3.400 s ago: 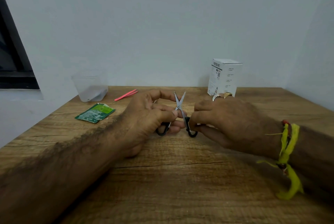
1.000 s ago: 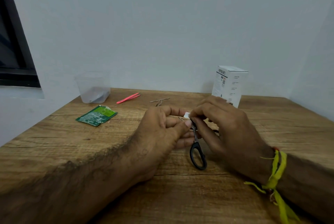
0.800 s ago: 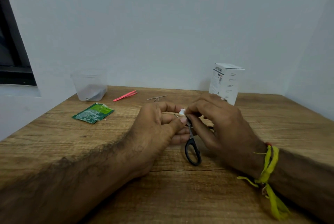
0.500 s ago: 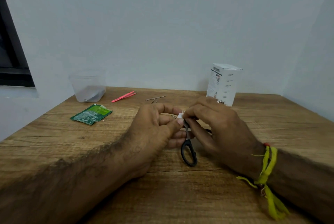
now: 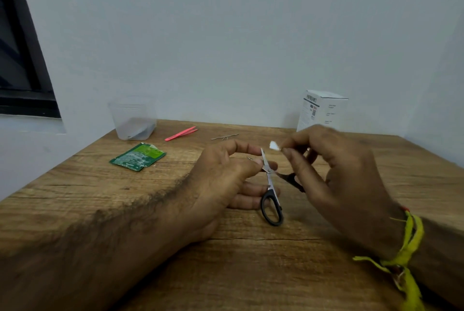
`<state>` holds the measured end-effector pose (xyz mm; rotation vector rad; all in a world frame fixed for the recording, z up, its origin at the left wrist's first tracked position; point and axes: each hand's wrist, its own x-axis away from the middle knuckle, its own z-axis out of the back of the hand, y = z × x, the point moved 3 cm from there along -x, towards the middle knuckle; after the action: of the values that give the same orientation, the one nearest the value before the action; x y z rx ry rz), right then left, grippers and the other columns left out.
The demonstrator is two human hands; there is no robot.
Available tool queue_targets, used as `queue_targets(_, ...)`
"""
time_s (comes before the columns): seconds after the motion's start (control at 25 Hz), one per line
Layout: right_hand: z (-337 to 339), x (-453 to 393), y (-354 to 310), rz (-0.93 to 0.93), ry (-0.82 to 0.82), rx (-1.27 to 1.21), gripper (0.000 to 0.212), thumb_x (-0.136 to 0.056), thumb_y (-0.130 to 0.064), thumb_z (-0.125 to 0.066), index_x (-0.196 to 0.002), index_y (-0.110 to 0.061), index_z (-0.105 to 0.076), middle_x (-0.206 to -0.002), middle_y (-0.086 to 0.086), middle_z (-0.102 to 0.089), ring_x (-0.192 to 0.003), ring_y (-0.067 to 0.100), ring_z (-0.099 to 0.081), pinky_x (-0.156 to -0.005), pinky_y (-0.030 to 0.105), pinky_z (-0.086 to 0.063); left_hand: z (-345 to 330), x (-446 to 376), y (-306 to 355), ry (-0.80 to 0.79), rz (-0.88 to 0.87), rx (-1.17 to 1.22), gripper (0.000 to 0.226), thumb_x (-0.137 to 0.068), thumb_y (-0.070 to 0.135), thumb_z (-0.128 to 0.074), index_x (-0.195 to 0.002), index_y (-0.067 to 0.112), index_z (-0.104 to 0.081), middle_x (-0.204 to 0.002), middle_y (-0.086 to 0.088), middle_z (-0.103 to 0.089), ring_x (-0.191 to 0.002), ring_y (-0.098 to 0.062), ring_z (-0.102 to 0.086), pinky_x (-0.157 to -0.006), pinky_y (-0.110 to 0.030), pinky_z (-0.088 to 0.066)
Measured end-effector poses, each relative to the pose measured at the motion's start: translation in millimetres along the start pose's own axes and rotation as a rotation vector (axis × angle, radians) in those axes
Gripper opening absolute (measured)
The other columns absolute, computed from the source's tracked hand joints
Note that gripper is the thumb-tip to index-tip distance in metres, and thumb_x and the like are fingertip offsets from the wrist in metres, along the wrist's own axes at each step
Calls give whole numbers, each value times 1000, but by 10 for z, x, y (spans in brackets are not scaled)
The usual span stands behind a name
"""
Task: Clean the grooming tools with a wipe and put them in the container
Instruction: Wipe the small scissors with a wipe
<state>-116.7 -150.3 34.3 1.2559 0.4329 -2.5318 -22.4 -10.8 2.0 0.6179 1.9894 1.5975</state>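
A: What does the left hand hold?
B: It pinches the small black-handled steel scissors, blades open, just above the wooden table.
A: And the right hand?
B: It pinches a small white wipe just beside the blade tip. The clear plastic container stands well apart, far left.

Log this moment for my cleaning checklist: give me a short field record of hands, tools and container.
left hand: holds scissors near the pivot, blades open
right hand: pinches small white wipe just off the blade tip
pink tweezers: on table, untouched
thin metal tool: on table
container: far left, upright
green sachet: torn open
white box: upright by the wall
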Motion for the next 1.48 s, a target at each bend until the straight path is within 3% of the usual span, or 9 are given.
queue_targets(0.2,-85,79,-107,91,-83,91,16,-90,-13,-62,-104,-10,-69,-92,-3,-68,-79,10,-62,-70,29,-52,22,-4,-10,66,-3,1,16,-95,8,-65,-110,12,-67,-94,-13,-78,-75,-35,-77,-57,-38,-61)
queue_targets(0.48,-220,68,-115,99,-187,179,13,-85,-2,-70,-97,-7,-72,-94,7,-67,-78,30,-64,-63,47,-55,34,-6,-14,93,-28,14,13,-93,4,-65,-104,11,-67,-81,-11,-78,-65,-33,-76,-55,-38,-61)
queue_targets(1.12,-212,36,-153,274,-240,354,11,-81,-3,-69,-91,-4,-72,-94,13,-69,-76,32,-64,-61,43,-55,20,-14,-13,136,-27,-5,11,-93,2,-64,-103,7,-67,-75,-17,-76,-56,-29,-72,-50,-37,-60)
queue_targets(1.48,-243,45,-91,218,-238,278,12,-84,-4,-68,-96,-5,-72,-95,11,-68,-77,33,-63,-63,46,-53,56,-20,-20,141,-31,-8,13,-94,3,-65,-106,6,-66,-75,-15,-76,-56,-31,-73,-50,-35,-59)
